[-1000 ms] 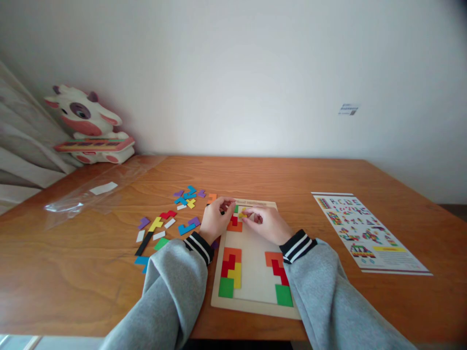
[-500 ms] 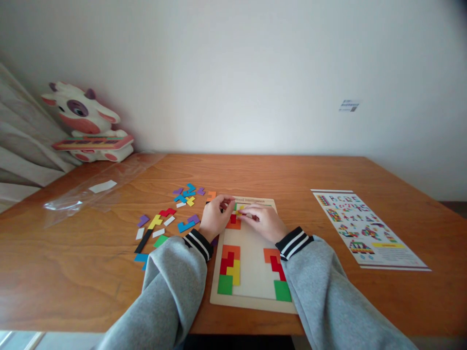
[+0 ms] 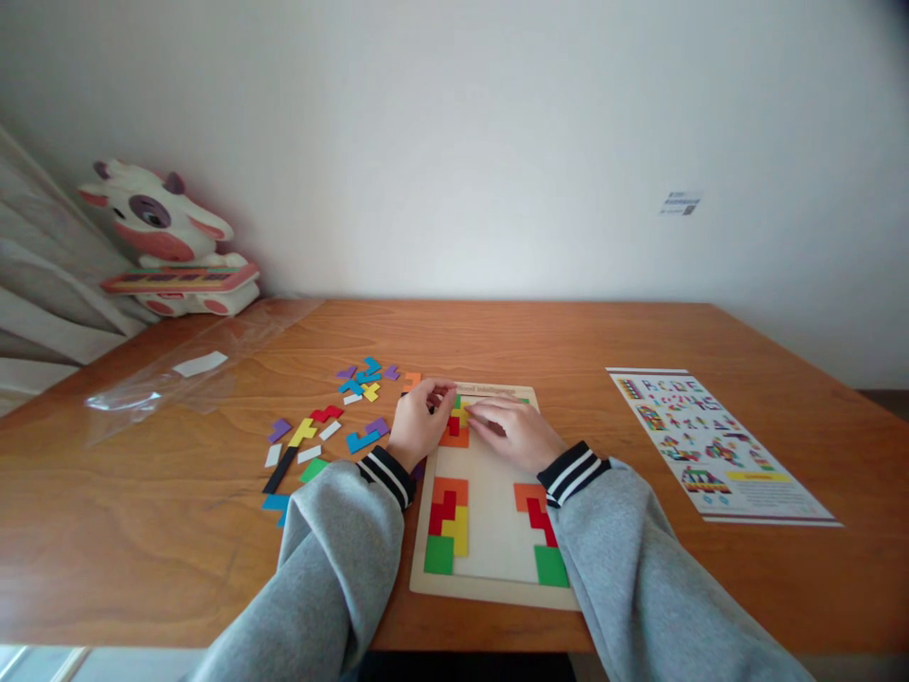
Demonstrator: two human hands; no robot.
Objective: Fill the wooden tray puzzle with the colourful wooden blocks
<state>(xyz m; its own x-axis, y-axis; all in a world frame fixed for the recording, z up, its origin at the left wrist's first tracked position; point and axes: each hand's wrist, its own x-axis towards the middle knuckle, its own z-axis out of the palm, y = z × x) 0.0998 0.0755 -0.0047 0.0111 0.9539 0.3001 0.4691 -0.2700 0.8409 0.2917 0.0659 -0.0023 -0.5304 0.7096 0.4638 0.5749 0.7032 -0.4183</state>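
A shallow wooden puzzle board [image 3: 490, 530] lies in front of me, with coloured pieces grouped in its corners. My left hand [image 3: 420, 423] is over its upper left edge, fingers curled and close to the thumb; what they hold, if anything, is hidden. Bent over the board from the right, my right hand [image 3: 517, 431] has its fingertips on a yellow puzzle piece [image 3: 460, 415]. That piece sits beside a red piece [image 3: 453, 426], above an orange piece [image 3: 458, 439]. Nearer me are orange, red, yellow and green pieces [image 3: 438, 555] at lower left, and a green piece [image 3: 551, 566] at lower right.
Loose puzzle pieces [image 3: 364, 441] are scattered on the wooden table [image 3: 177, 530] left of the board. A clear plastic bag [image 3: 142, 398] and a cow-shaped toy keyboard [image 3: 177, 246] are at far left. A printed pattern sheet [image 3: 717, 445] lies to the right.
The yellow piece, earlier between my right fingertips, now shows lower and flatter against the red piece. My right fingers have shifted slightly; my left hand has barely moved.
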